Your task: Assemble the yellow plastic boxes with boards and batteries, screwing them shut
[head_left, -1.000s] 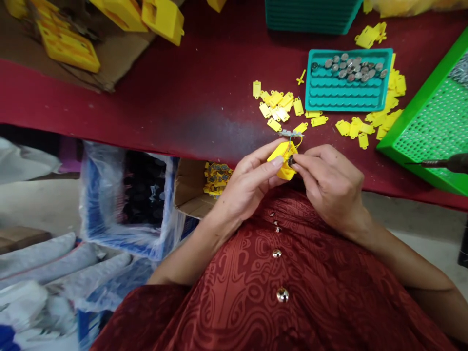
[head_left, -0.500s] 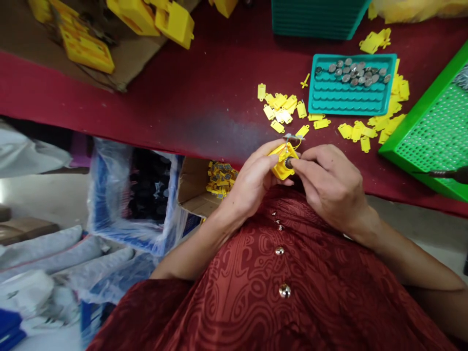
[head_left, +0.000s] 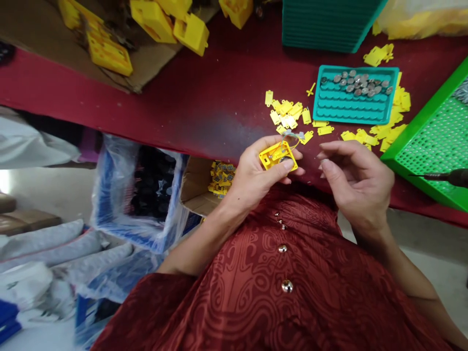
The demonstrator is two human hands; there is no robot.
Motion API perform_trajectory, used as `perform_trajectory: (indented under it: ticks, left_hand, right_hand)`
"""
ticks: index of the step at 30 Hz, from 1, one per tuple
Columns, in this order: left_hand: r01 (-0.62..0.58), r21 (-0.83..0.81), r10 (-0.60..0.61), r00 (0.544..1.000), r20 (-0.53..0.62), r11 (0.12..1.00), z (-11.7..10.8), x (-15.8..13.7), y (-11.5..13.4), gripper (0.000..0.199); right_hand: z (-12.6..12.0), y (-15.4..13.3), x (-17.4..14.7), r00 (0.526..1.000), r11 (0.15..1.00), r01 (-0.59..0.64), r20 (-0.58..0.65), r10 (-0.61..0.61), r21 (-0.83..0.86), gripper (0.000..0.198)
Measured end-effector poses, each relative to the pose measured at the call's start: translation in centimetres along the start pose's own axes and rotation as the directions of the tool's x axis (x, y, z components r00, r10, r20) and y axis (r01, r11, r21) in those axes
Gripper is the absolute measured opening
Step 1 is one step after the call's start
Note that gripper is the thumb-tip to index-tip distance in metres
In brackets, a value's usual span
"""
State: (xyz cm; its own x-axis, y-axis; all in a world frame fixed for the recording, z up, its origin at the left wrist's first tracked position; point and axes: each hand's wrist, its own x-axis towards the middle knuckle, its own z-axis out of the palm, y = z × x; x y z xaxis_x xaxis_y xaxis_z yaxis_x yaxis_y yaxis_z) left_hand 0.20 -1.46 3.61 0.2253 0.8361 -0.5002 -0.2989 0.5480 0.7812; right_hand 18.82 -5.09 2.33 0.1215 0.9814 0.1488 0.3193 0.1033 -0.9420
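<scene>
My left hand [head_left: 256, 168] is closed around a small yellow plastic casing [head_left: 272, 155], its open side facing up. Thin wires run out of the casing to a small pale part at its far edge. Inside, a round dark disc [head_left: 283, 159] lies partly under my left thumb. Off to the right, my right hand [head_left: 360, 183] hovers with thumb and fingers apart and nothing visible between them. Small flat yellow pieces [head_left: 287, 112] are scattered on the table beyond the casing. A teal tray [head_left: 351, 112] holds several round silvery discs [head_left: 358, 83].
A green perforated basket [head_left: 431, 141] stands at the right, with a dark thin-tipped tool [head_left: 449, 176] over it. Stacked teal trays [head_left: 332, 24] stand at the back. Larger yellow housings [head_left: 192, 34] lie on cardboard at the left. Below the table edge is a cardboard box [head_left: 197, 187] of yellow parts.
My right hand has let go of the round disc and drawn back to the right, its fingers spreading. My left thumb has moved onto the disc in the casing.
</scene>
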Motion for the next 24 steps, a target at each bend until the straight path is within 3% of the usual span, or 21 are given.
perform_trajectory:
  ticks: [5,7,9,13,15,17,19,21,24]
  left_hand:
    - [0.014,0.033,-0.018,0.994,0.11,0.999,-0.5,0.3,0.1,0.056]
    - [0.064,0.045,-0.071,0.981,0.181,0.997,-0.6,0.1,0.3,0.053]
    - [0.098,0.021,-0.1,0.962,0.253,0.995,-0.7,-0.1,0.4,0.049]
    - [0.134,-0.027,-0.118,0.939,0.323,0.991,-1.0,-0.3,0.1,0.049]
    - [0.141,-0.012,-0.13,0.938,0.321,0.99,-1.3,-0.2,-0.2,0.052]
    - [0.129,0.008,-0.125,0.938,0.322,0.992,-1.5,-0.1,-0.5,0.053]
    - [0.114,0.03,-0.117,0.94,0.319,0.993,-1.7,0.0,-0.6,0.052]
    - [0.104,0.05,-0.115,0.946,0.304,0.993,-1.7,0.1,-0.6,0.051]
    - [0.114,0.092,-0.133,0.961,0.241,0.989,-1.4,0.1,-0.3,0.053]
  right_hand:
    - [0.1,0.4,0.1,0.999,0.998,0.012,-0.032,-0.013,-0.054,0.015]
    - [0.0,0.6,0.6,0.998,0.998,-0.052,-0.031,0.051,-0.017,0.011]
    - [-0.2,0.7,1.3,0.981,0.976,-0.187,0.071,0.18,0.111,0.02]
    - [-0.8,0.6,2.7,0.84,0.773,-0.509,0.415,0.349,0.38,0.058]
    - [-0.9,0.3,3.3,0.783,0.693,-0.591,0.498,0.371,0.412,0.056]
    - [-0.9,-0.2,3.6,0.765,0.676,-0.614,0.521,0.38,0.408,0.051]
    - [-0.8,-0.7,3.9,0.8,0.717,-0.57,0.468,0.375,0.401,0.046]
    - [-0.7,-1.3,4.0,0.877,0.819,-0.451,0.347,0.332,0.354,0.035]
    - [-0.5,-2.2,4.2,0.98,0.986,-0.109,0.181,0.085,0.127,0.011]
